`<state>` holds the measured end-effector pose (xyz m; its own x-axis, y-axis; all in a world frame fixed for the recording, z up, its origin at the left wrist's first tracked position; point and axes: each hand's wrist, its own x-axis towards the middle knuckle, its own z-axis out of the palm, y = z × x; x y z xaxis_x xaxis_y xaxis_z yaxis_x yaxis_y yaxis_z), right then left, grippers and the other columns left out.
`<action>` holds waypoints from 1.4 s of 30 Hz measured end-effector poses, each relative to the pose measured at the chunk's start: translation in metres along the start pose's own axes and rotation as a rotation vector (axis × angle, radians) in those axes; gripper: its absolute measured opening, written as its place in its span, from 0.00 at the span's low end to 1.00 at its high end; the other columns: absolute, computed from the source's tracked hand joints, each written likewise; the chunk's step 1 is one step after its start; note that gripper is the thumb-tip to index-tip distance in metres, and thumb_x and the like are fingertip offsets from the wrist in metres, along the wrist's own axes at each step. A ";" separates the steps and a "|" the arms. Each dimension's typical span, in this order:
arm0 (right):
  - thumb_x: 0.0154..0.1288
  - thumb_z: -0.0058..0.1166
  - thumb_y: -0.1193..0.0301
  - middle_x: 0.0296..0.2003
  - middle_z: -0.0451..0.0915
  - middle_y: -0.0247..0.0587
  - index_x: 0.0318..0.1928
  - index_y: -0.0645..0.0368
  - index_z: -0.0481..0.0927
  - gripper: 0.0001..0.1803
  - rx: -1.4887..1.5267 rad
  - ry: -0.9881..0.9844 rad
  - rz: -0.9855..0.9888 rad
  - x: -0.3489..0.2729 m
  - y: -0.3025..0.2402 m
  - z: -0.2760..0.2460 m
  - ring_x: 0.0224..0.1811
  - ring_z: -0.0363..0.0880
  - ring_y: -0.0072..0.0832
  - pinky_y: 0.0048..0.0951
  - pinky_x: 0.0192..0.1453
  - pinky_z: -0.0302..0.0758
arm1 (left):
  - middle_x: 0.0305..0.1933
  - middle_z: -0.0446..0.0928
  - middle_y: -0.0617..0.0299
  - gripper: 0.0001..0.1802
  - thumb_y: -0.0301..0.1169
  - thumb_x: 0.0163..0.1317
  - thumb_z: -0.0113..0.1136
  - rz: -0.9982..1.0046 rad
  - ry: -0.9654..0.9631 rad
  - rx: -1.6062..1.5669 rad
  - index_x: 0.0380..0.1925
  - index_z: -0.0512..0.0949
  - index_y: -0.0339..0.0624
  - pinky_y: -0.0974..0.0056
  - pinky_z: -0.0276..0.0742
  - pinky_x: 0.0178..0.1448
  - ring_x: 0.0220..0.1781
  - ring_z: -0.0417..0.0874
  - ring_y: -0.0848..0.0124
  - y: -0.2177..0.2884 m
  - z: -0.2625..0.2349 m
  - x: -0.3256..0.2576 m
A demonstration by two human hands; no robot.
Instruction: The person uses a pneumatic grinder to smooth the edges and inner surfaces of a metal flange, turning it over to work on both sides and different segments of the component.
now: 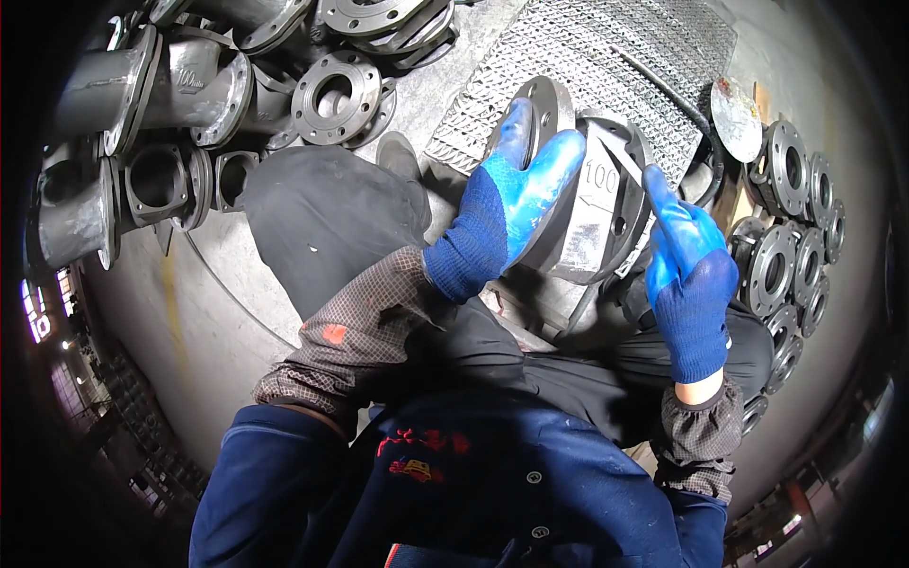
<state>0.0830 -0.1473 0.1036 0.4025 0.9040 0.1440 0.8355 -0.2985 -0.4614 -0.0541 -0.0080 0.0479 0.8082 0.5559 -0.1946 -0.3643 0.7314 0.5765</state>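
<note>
Crowding the grey floor (pixel 237 270) at left lie dark pipe castings (pixel 180 90); centrally, the left hand's (pixel 507 199) parted fingers grip a flanged casting (pixel 587 232) at the metal mesh's (pixel 578 52) near edge; the right hand's (pixel 686 251) fingers curl round a slim pale tool (pixel 621 157); rightmost, flanges (pixel 757 270) stand grouped.

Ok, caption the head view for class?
Blue-gloved left hand on grey flanged metal casting; blue-gloved right hand holding slim pale tool.

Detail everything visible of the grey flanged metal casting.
The grey flanged metal casting has round, bolt-holed flanges, with numerals, an arrow and a shiny patch between. It sits, flanges facing sideways, by the silver patterned panel. The blue-gloved left hand touches one flange; the blue-gloved right hand holds a slim pale tool over it, contact unclear.
</note>
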 end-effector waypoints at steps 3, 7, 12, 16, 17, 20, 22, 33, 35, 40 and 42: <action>0.52 0.51 0.85 0.33 0.78 0.50 0.57 0.53 0.77 0.29 0.069 0.032 0.022 0.000 0.002 0.002 0.31 0.78 0.41 0.32 0.37 0.76 | 0.61 0.66 0.54 0.42 0.40 0.67 0.54 -0.144 0.097 0.003 0.69 0.44 0.28 0.68 0.65 0.64 0.60 0.69 0.72 0.008 0.010 0.004; 0.52 0.46 0.88 0.31 0.79 0.44 0.52 0.62 0.79 0.25 0.116 0.010 0.073 0.000 -0.001 0.000 0.28 0.74 0.27 0.26 0.34 0.73 | 0.60 0.67 0.55 0.42 0.41 0.67 0.54 -0.002 0.109 0.543 0.69 0.45 0.28 0.69 0.66 0.61 0.59 0.69 0.73 0.008 0.011 0.001; 0.54 0.49 0.86 0.30 0.78 0.45 0.52 0.61 0.79 0.24 0.151 -0.032 0.040 0.002 0.003 0.000 0.27 0.74 0.29 0.26 0.33 0.73 | 0.62 0.65 0.54 0.40 0.40 0.67 0.54 -0.111 0.199 0.307 0.69 0.47 0.29 0.68 0.65 0.63 0.61 0.68 0.72 0.008 0.013 0.004; 0.54 0.48 0.86 0.35 0.80 0.49 0.51 0.61 0.79 0.22 0.077 -0.074 -0.053 0.001 0.003 -0.005 0.33 0.79 0.36 0.27 0.36 0.75 | 0.63 0.64 0.52 0.38 0.38 0.68 0.53 -0.003 0.112 0.250 0.68 0.48 0.29 0.68 0.63 0.66 0.63 0.66 0.71 0.001 0.009 0.002; 0.54 0.49 0.85 0.35 0.80 0.49 0.54 0.55 0.78 0.25 0.070 -0.083 -0.046 0.001 0.001 -0.007 0.32 0.79 0.39 0.31 0.36 0.76 | 0.65 0.63 0.52 0.37 0.37 0.68 0.53 0.000 0.103 0.249 0.68 0.50 0.29 0.68 0.63 0.66 0.63 0.66 0.71 0.001 0.010 0.003; 0.53 0.50 0.84 0.34 0.79 0.50 0.56 0.49 0.77 0.28 0.104 -0.138 -0.020 0.004 -0.003 -0.012 0.31 0.79 0.42 0.34 0.36 0.77 | 0.61 0.66 0.51 0.31 0.39 0.70 0.48 0.002 0.160 0.162 0.67 0.53 0.33 0.67 0.67 0.63 0.60 0.70 0.70 0.000 0.011 0.002; 0.53 0.50 0.85 0.34 0.79 0.49 0.56 0.49 0.77 0.29 0.125 -0.189 0.012 0.004 0.000 -0.013 0.30 0.78 0.42 0.34 0.35 0.76 | 0.56 0.71 0.50 0.28 0.41 0.72 0.43 -0.010 0.214 0.059 0.67 0.55 0.38 0.67 0.72 0.61 0.55 0.75 0.69 -0.003 0.011 0.003; 0.50 0.47 0.87 0.32 0.80 0.49 0.52 0.57 0.79 0.27 0.146 -0.106 -0.068 0.015 0.001 -0.016 0.30 0.79 0.37 0.30 0.36 0.75 | 0.63 0.64 0.44 0.35 0.48 0.72 0.41 0.045 0.110 0.239 0.69 0.49 0.36 0.62 0.65 0.68 0.64 0.68 0.61 -0.010 -0.004 0.002; 0.50 0.46 0.87 0.34 0.81 0.49 0.51 0.59 0.79 0.26 0.184 -0.127 -0.035 0.014 0.009 -0.019 0.29 0.79 0.34 0.29 0.36 0.75 | 0.63 0.64 0.44 0.33 0.47 0.72 0.40 0.062 0.105 0.209 0.69 0.50 0.38 0.63 0.65 0.68 0.64 0.68 0.61 -0.011 -0.001 0.003; 0.58 0.41 0.83 0.45 0.82 0.43 0.61 0.59 0.71 0.28 0.606 -0.036 0.352 0.030 0.022 -0.042 0.29 0.73 0.14 0.13 0.33 0.71 | 0.69 0.56 0.47 0.37 0.34 0.69 0.50 -0.063 0.081 0.103 0.69 0.43 0.28 0.65 0.60 0.69 0.68 0.63 0.66 0.008 0.012 0.003; 0.65 0.44 0.78 0.40 0.82 0.42 0.61 0.60 0.70 0.22 0.576 0.088 0.405 0.054 0.042 -0.033 0.30 0.75 0.14 0.13 0.31 0.71 | 0.70 0.56 0.47 0.37 0.33 0.69 0.50 -0.068 0.157 0.201 0.69 0.44 0.28 0.66 0.60 0.69 0.68 0.63 0.66 0.009 0.011 0.001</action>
<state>0.1526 -0.1212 0.1209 0.6889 0.7207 -0.0776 0.2927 -0.3745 -0.8798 -0.0512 -0.0055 0.0616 0.7403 0.5738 -0.3502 -0.1996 0.6851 0.7005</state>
